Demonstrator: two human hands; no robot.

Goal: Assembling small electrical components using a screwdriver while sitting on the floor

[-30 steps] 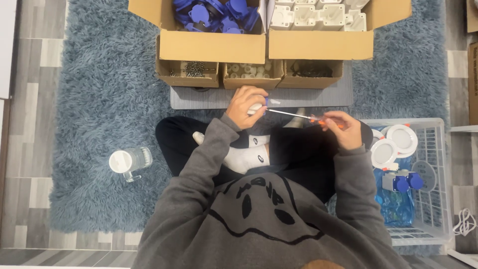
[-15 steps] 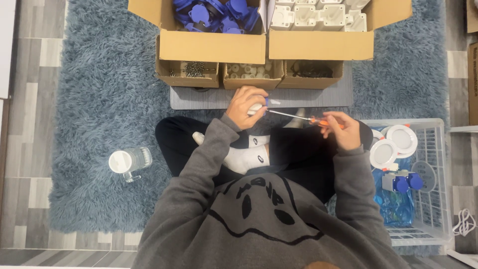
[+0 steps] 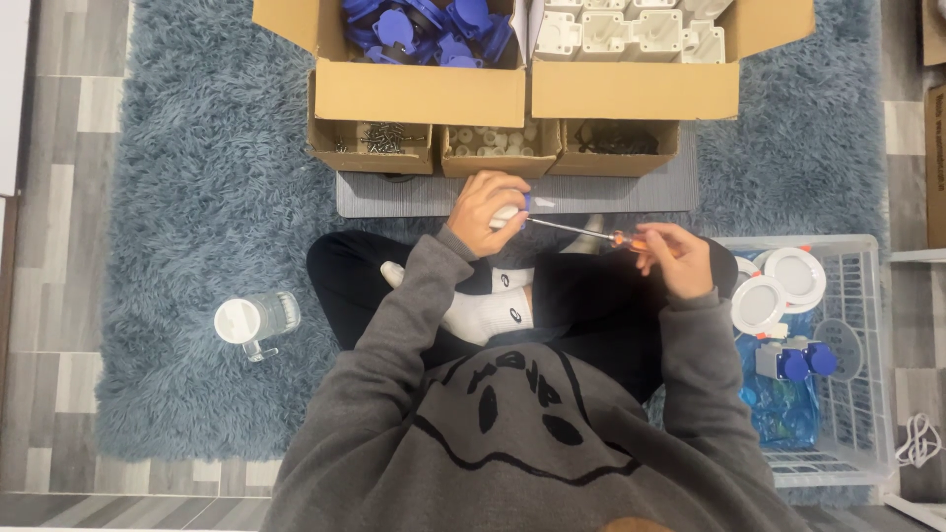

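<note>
We see the left hand (image 3: 490, 202) closed around a small white and blue part (image 3: 514, 210) while the right hand (image 3: 678, 258) grips an orange-handled screwdriver (image 3: 591, 232), its tip touching that part.

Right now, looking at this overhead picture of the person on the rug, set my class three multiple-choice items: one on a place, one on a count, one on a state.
1. Where does the clear lidded jar lie?
A. In the white basket
B. On the blue rug, on the person's left
C. Inside a cardboard box

2. How many small open boxes stand in the row before the two big cartons?
A. Three
B. Five
C. One

3. What is the right hand doing?
A. Resting flat on the rug
B. Gripping the orange-handled screwdriver
C. Lifting a carton

Answers: 1 B, it lies on the rug. 2 A, three sit side by side. 3 B, fingers wrap the handle, the tip meeting the small white part in the left hand.
</note>
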